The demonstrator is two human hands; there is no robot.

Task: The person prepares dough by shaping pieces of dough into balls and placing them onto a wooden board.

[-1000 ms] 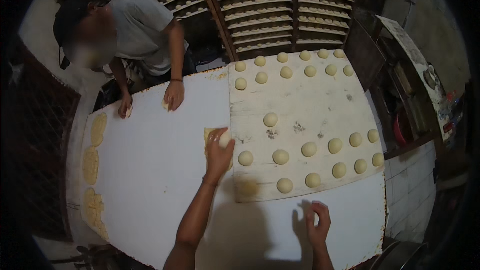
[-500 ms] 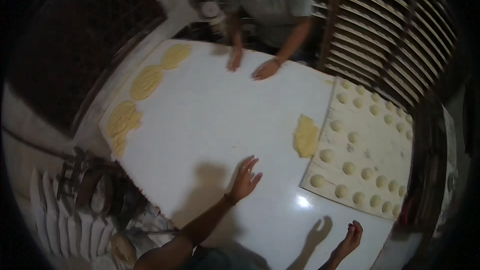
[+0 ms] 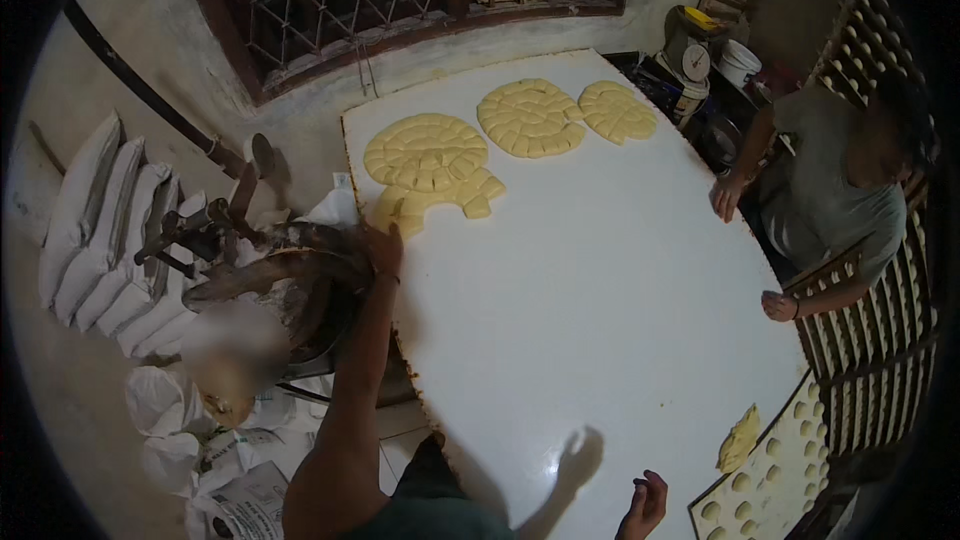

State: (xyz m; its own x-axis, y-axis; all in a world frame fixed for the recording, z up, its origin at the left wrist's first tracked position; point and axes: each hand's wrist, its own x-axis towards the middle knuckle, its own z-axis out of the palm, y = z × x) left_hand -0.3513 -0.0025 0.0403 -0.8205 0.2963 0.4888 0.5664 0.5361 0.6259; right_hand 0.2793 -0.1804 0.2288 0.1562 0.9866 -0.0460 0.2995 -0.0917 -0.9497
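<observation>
Along the far left of the white tabletop (image 3: 560,290) lie flat yellow dough slabs scored into pieces: a round one (image 3: 425,148), a middle one (image 3: 532,118) and a smaller one (image 3: 617,112). A ragged strip of dough (image 3: 450,198) adjoins the nearest slab. My left hand (image 3: 383,250) is at the table's left edge, fingers apart, against the near end of that strip; whether it grips the dough cannot be made out. Low over the near side, my right hand (image 3: 645,505) hangs with loosely bent fingers and nothing in it. A crumpled dough piece (image 3: 739,440) lies to its right.
A wooden board (image 3: 765,480) with rows of dough balls rests at the near right. Across the table stands a person (image 3: 830,180), hands at its edge. Machinery (image 3: 290,270) and stacked white sacks (image 3: 110,240) flank the left; a dial scale (image 3: 693,60) stands beyond.
The view has swung left. My left hand has gone from above the table's middle to the dough at the left edge. My right hand stays low on the near side.
</observation>
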